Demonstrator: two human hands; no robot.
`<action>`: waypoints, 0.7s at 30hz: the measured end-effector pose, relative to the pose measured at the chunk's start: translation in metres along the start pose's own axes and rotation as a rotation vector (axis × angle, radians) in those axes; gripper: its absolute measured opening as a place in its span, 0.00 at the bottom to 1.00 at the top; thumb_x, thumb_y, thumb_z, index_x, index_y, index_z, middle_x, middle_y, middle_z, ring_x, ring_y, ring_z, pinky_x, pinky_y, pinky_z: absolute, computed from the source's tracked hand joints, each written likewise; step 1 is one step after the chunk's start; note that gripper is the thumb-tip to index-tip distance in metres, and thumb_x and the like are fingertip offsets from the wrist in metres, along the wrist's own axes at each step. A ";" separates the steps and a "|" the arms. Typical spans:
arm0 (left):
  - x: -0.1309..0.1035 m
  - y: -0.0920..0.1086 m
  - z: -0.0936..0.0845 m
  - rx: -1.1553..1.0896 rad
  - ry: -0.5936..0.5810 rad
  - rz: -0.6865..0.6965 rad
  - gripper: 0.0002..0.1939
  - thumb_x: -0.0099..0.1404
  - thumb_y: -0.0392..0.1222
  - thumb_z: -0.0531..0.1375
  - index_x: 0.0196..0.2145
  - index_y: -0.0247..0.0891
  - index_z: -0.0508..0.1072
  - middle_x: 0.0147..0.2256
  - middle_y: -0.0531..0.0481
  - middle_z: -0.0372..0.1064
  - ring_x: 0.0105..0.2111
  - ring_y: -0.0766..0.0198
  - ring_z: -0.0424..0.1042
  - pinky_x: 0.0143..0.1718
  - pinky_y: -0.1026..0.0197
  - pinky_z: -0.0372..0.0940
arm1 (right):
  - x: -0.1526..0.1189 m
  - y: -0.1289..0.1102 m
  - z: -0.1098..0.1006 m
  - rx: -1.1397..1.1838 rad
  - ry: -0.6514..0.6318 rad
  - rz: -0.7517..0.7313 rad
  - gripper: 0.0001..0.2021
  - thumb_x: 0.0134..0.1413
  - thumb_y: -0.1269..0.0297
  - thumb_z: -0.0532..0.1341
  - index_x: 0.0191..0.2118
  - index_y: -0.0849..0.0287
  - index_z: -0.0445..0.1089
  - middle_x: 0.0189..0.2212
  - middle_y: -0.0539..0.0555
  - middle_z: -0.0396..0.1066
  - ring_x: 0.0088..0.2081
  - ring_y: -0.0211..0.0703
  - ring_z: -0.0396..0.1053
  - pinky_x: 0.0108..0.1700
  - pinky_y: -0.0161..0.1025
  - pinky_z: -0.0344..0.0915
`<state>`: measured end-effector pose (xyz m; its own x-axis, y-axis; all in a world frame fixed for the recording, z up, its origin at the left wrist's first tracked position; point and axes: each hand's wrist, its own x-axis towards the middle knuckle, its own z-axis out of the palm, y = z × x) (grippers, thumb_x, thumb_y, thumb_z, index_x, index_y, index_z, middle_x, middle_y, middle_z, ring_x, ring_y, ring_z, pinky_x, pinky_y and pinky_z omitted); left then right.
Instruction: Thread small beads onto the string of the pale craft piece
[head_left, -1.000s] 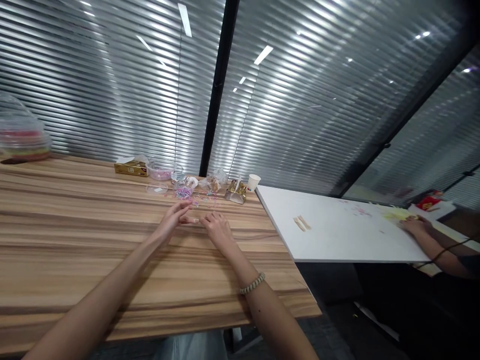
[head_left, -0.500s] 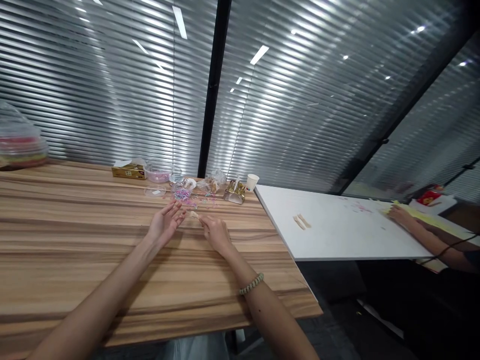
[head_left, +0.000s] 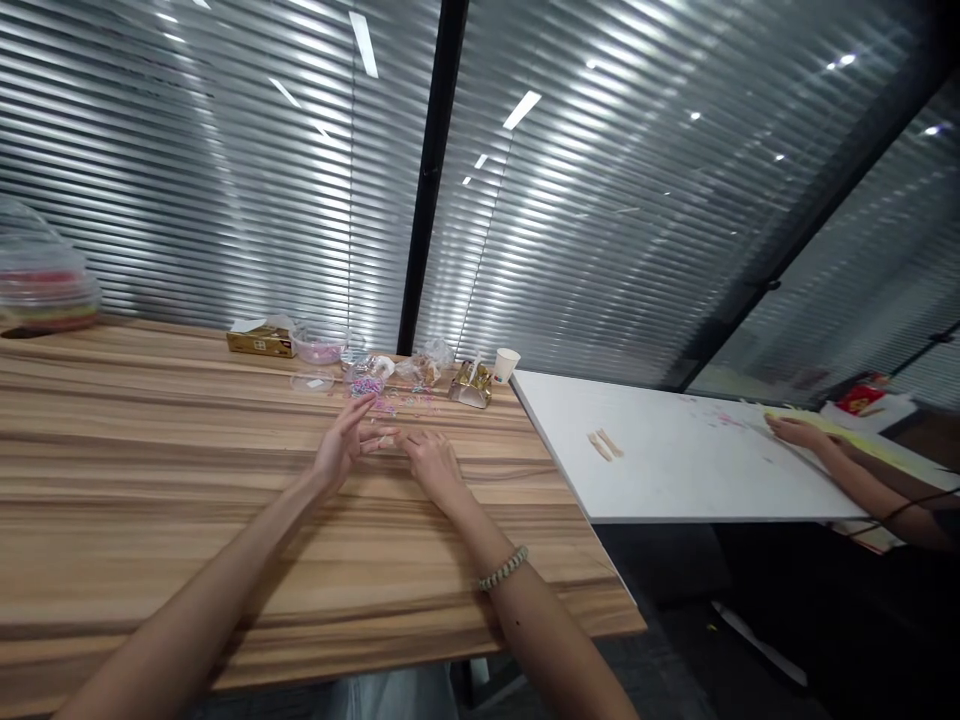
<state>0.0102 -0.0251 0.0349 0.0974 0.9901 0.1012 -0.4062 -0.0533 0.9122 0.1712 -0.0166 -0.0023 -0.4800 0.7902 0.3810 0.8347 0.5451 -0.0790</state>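
My left hand [head_left: 341, 445] hovers just over the wooden table [head_left: 165, 480], fingers spread and pointing right. My right hand [head_left: 431, 462] rests palm down beside it, fingers bent, with a bead bracelet [head_left: 504, 567] on the wrist. A tiny pale piece [head_left: 386, 440] sits between the two sets of fingertips; whether either hand pinches it is unclear. Just beyond lies a scatter of small coloured pieces [head_left: 379, 398].
At the table's far edge stand a gold box [head_left: 260, 341], a clear bowl of pink bits [head_left: 321, 346], a clear lid [head_left: 312, 381], a foil packet [head_left: 471, 383] and a white paper cup [head_left: 507, 364]. A domed clear container [head_left: 41, 285] sits far left. Another person's hand [head_left: 795, 432] rests on the white table [head_left: 675, 480].
My left hand opened and drew back slightly, then tilted in toward the right hand again. The other person's hand slid left along the white table.
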 end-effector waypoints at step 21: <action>0.017 -0.016 -0.027 0.661 0.048 0.092 0.26 0.43 0.64 0.63 0.27 0.37 0.77 0.32 0.44 0.76 0.36 0.52 0.72 0.39 0.57 0.66 | 0.006 0.002 0.013 0.869 0.042 0.135 0.14 0.57 0.57 0.55 0.36 0.60 0.74 0.27 0.50 0.73 0.26 0.36 0.67 0.31 0.31 0.62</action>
<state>-0.0067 -0.0035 0.0116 0.0425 0.9815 0.1867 0.2324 -0.1914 0.9536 0.1665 -0.0074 -0.0120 -0.3675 0.8615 0.3503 0.3746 0.4819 -0.7921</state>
